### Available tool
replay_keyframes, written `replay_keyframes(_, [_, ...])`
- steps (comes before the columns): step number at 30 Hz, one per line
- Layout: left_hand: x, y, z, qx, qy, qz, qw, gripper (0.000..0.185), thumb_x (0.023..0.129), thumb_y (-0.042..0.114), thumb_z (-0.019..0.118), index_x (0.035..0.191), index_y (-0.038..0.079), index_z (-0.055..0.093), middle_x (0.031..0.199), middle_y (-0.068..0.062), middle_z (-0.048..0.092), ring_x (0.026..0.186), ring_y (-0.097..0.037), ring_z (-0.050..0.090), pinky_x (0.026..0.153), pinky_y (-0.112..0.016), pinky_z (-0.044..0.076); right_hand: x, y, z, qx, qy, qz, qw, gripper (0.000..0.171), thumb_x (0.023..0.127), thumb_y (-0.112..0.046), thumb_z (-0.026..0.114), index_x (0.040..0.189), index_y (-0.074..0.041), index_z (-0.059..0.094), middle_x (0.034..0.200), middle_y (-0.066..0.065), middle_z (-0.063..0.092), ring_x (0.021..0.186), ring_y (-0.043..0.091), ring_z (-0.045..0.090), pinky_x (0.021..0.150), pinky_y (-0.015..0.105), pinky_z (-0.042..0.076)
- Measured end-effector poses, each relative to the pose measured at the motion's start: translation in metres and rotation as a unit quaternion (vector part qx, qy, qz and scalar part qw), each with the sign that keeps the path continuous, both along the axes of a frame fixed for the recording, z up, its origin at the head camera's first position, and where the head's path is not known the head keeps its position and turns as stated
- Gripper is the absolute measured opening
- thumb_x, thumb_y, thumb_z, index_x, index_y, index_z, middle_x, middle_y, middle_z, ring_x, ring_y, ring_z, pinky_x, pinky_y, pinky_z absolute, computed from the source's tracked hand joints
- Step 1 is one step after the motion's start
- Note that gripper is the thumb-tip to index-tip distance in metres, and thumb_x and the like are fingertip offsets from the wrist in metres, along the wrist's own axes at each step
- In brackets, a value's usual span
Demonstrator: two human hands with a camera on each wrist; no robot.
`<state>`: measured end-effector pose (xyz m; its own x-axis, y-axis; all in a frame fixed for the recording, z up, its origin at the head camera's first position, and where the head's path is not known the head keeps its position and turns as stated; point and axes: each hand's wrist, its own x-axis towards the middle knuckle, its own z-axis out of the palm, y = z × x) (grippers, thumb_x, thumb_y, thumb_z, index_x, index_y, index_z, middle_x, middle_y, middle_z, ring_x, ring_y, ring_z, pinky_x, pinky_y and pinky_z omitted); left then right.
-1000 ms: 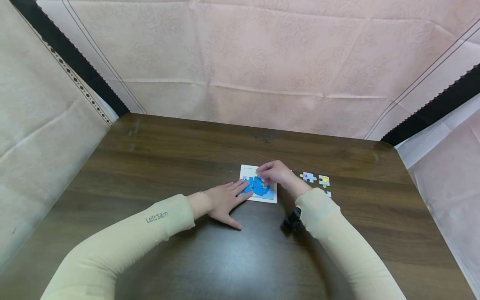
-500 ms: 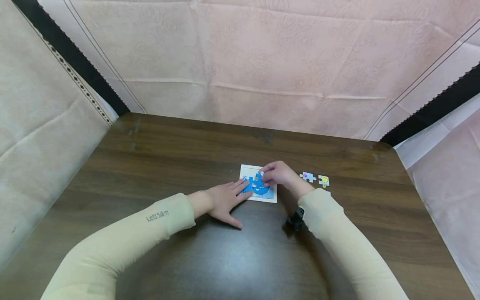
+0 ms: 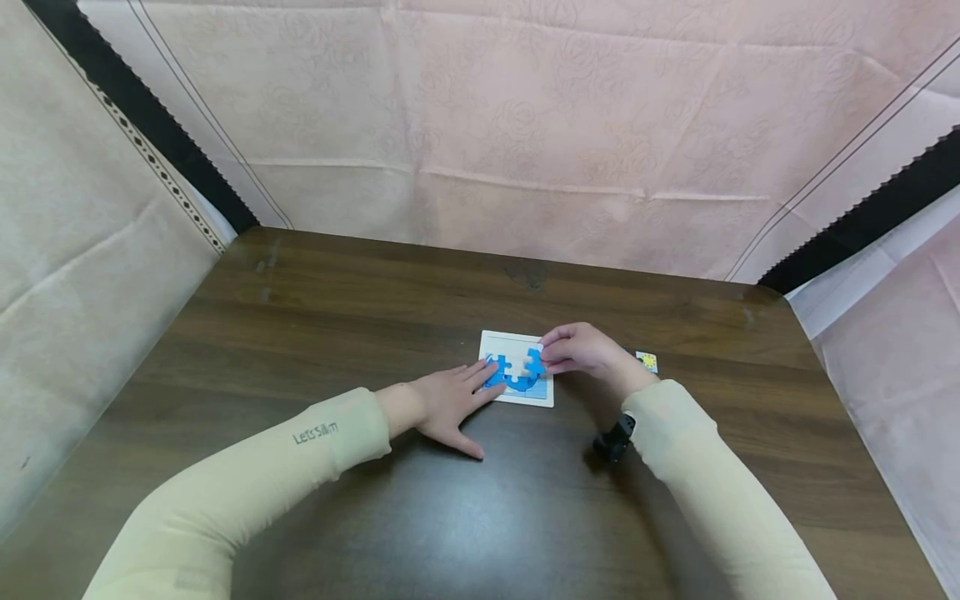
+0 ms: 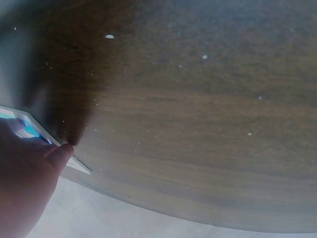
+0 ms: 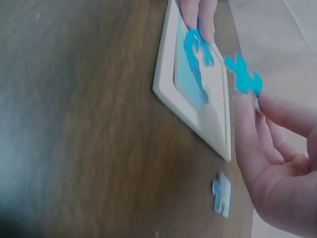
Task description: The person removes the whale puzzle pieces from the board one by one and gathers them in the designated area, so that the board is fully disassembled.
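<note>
A small puzzle board with a pale frame lies on the dark wooden table, blue pieces set in its lower and left parts. My left hand rests with spread fingers on the board's left side, its fingertips over the blue pieces. My right hand pinches a blue puzzle piece between thumb and fingers, held up over the board's right side. In the right wrist view, that piece is apart from the board. A bare pale area shows in the board's middle and upper part.
A loose puzzle piece with a yellow design lies right of the board; others there are mostly hidden behind my right hand. A black device sits at my right wrist. A pale cloth hangs behind the table's far edge.
My right hand has moved right with the blue piece, away from the middle of the board, uncovering a pale gap. My left hand has stayed in place.
</note>
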<state>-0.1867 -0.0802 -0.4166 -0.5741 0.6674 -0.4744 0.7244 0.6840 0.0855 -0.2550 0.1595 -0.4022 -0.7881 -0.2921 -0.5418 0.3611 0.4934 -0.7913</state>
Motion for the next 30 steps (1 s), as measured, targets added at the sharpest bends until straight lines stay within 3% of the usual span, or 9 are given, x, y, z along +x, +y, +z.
replay_keyframes(17, [0.000,-0.001,0.000,0.011,-0.001,0.002,0.9999,0.097,0.078,0.076,0.044,0.151,0.024,0.006,0.159,-0.004,-0.004,0.148,-0.022,-0.003,0.120,-0.038,0.013,0.002,0.044,0.009,-0.008,0.005,-0.020,1.000,0.042,0.090,-0.010,0.059,0.128,0.006,0.049,0.099,0.004,0.063,0.080,0.010,0.065,0.085,0.030,0.054])
replay_keyframes(30, [0.001,-0.001,0.001,0.014,0.001,0.003,0.9999,0.097,0.078,0.075,0.045,0.151,0.023,0.008,0.159,-0.005,-0.002,0.148,-0.022,-0.002,0.120,-0.039,0.014,0.008,0.074,0.010,-0.021,0.000,-0.018,1.000,0.044,0.092,-0.008,0.056,0.129,0.012,0.044,0.084,-0.006,0.065,0.077,0.007,0.065,0.083,0.028,0.055])
